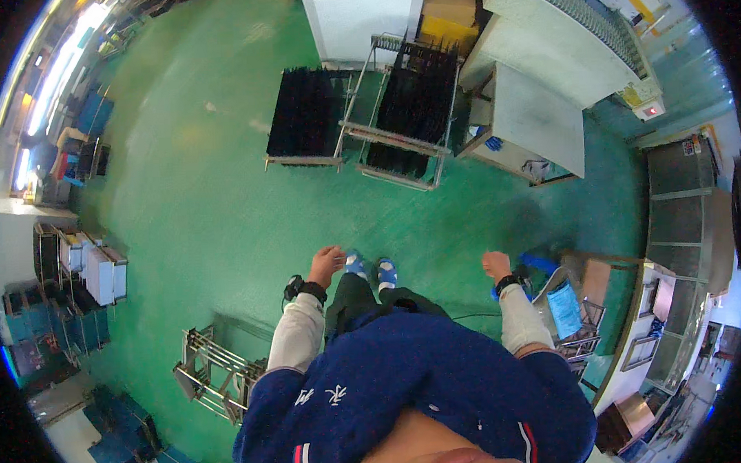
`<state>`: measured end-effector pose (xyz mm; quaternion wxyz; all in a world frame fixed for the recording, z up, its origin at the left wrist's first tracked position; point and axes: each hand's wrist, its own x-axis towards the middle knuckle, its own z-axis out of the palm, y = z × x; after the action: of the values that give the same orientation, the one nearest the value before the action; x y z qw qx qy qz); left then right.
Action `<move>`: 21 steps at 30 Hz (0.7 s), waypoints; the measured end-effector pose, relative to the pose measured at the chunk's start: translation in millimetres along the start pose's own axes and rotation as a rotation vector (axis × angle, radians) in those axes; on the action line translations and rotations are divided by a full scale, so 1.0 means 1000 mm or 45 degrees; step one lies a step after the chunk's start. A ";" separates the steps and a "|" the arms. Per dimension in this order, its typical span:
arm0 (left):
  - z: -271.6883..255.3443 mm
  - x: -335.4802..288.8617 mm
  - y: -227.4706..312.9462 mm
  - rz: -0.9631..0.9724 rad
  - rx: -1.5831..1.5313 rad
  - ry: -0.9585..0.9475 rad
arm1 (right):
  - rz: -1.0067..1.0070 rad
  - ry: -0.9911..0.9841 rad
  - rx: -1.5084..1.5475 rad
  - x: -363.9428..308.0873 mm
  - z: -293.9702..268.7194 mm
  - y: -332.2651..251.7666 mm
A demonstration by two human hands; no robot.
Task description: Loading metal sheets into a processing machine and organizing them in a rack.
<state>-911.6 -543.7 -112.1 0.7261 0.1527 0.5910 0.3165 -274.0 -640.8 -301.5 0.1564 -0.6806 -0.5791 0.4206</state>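
My left hand (pixel 327 264) hangs in front of me, left of my feet, its fingers loosely curled together with nothing visible in them. On the other side my right hand (pixel 496 265) is closed like a fist, and no object shows in it. Both wrists carry black bands, and pale sleeves cover the forearms. Neither hand touches anything. Closest to the right hand is a chair-like seat (pixel 563 309) with a light blue pad. My blue shoes (pixel 387 272) stand on the green floor (pixel 198 188) between the hands.
Ahead stand a low rack (pixel 303 159) and a taller metal frame (pixel 396 135), both with dark bristly contents. A grey cabinet (pixel 538 115) is right of them. A metal frame (pixel 220 375) lies behind my left arm. Boxes (pixel 105 275) line the left; shelving (pixel 679 221) borders the right.
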 end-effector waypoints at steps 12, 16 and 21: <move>0.049 0.126 0.103 0.030 -0.269 -0.029 | 0.779 0.153 0.872 0.082 -0.071 -0.232; 0.062 0.170 0.126 0.047 -0.308 -0.027 | -0.027 -0.129 -0.408 0.162 -0.122 -0.220; 0.067 0.193 0.149 0.029 -0.499 -0.094 | -0.378 0.110 -1.029 0.271 -0.155 -0.299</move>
<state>-869.3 -297.8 -153.3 0.7595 0.0266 0.4895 0.4277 -359.7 -264.9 -106.0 -0.0398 -0.6135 -0.7818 0.1041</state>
